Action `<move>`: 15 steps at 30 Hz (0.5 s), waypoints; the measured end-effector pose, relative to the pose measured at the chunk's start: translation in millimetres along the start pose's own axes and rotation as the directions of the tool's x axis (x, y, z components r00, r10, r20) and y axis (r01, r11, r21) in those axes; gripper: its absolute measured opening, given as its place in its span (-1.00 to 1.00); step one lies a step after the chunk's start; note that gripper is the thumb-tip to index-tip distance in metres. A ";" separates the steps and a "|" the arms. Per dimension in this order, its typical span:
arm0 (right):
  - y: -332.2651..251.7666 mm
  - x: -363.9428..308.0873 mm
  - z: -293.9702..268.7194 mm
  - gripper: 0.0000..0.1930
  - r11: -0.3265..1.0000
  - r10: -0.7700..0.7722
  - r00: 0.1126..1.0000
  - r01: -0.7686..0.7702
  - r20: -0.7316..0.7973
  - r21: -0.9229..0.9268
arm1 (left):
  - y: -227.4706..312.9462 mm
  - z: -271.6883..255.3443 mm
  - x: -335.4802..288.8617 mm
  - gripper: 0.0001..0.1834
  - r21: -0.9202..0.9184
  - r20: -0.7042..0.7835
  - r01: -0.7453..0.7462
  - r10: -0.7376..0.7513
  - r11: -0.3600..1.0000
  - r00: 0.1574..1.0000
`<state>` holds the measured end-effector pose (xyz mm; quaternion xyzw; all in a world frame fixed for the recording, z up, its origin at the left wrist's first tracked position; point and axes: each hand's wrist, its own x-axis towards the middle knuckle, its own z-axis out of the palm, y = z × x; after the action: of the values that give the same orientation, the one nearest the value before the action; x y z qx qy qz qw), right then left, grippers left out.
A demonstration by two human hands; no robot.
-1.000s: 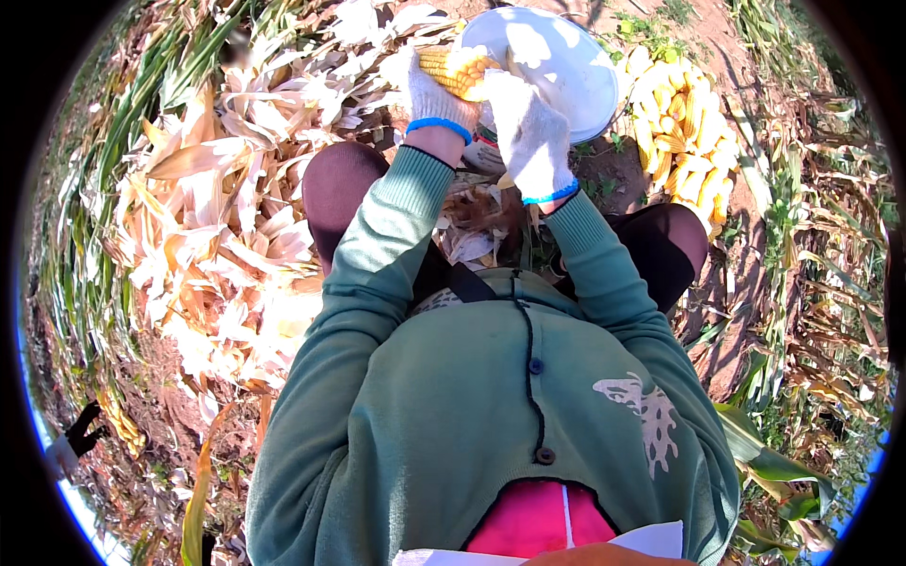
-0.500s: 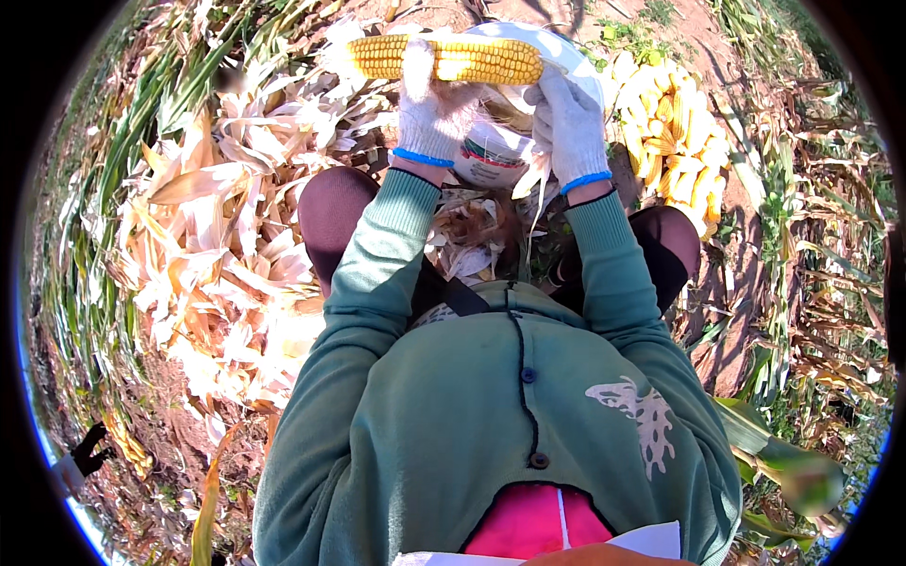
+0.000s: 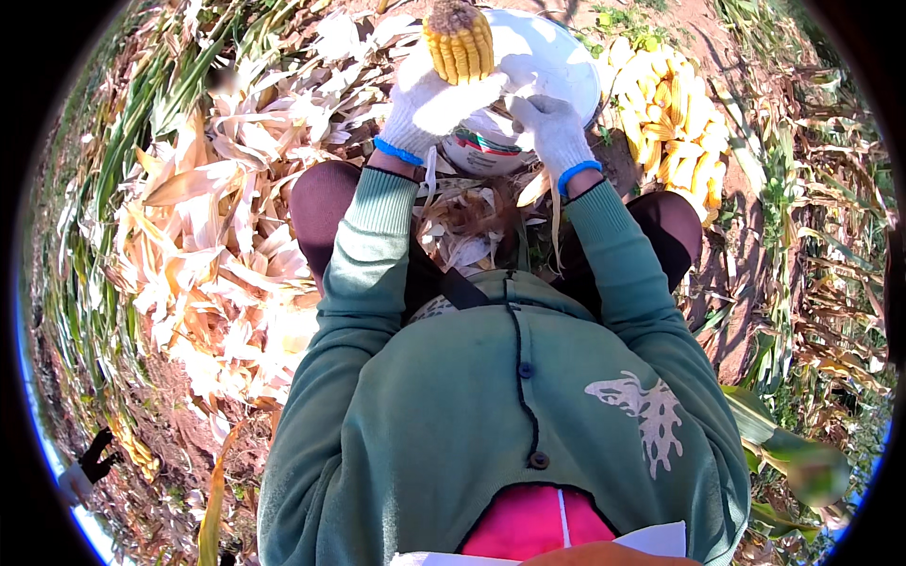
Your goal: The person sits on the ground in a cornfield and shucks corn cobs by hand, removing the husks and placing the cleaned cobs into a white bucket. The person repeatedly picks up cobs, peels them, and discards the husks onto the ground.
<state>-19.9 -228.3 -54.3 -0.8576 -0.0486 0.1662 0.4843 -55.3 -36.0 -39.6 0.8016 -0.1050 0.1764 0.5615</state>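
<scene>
A yellow ear of corn (image 3: 459, 49), bare of husk on the part that shows, points upward with its cut end toward me. My left hand (image 3: 423, 106), in a white knit glove, is closed around its lower part. Close beside it on the right is my right hand (image 3: 555, 127), also gloved, with its fingers curled in. A pale strip of corn husk (image 3: 535, 189) dangles beneath the right hand and appears gripped by it. Both hands are above a white bucket (image 3: 578, 71) with a printed side.
Dry husks (image 3: 222, 217) lie heaped on the left. To the right of the bucket is a pile of husked corn ears (image 3: 681, 118). Cut stalks (image 3: 816, 264) cover the ground at the far right. A dark-gloved hand of another person (image 3: 97, 457) shows at the lower left.
The corn ear has turned from lying sideways across both hands to standing end-up in my left hand. My right hand has come off its end and moved slightly lower.
</scene>
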 end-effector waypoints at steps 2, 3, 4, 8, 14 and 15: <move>1.4 0.1 -7.4 -0.66 0.994 -0.087 0.995 0.091 -0.057 0.065 | -24.5 3.3 1.5 -0.60 -0.223 -0.171 -0.133 0.095 0.966 0.981; -4.0 -0.9 -8.3 -0.65 0.985 -0.133 0.987 0.142 -0.087 0.098 | -30.0 4.0 4.6 -0.64 -0.624 -0.176 -0.053 -0.075 0.779 0.982; -9.6 -7.5 -16.2 -0.67 0.984 -0.072 0.994 0.084 -0.080 0.157 | -35.6 4.5 7.0 -0.67 -0.902 -0.177 -0.058 -0.244 0.428 0.954; -38.4 -24.1 -24.1 -0.69 0.740 0.109 0.994 -0.071 -0.015 0.669 | -76.4 15.6 9.8 -0.70 -0.622 -0.350 -0.087 -0.177 0.778 0.920; 18.2 30.2 -132.0 -0.70 0.648 0.161 0.978 -0.001 -0.136 0.762 | -59.6 2.4 14.5 -0.73 -0.961 -0.157 -0.023 -0.478 0.274 0.864; 4.0 26.5 -128.2 -0.70 0.714 0.133 0.985 -0.021 -0.106 0.700 | -52.4 -2.6 7.4 -0.73 -0.962 -0.189 -0.062 -0.484 0.265 0.855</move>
<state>47.3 -328.4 -3.0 -0.6235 0.0895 0.1281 0.7661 -29.7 -15.2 -81.0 0.2525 0.0571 0.1800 0.9490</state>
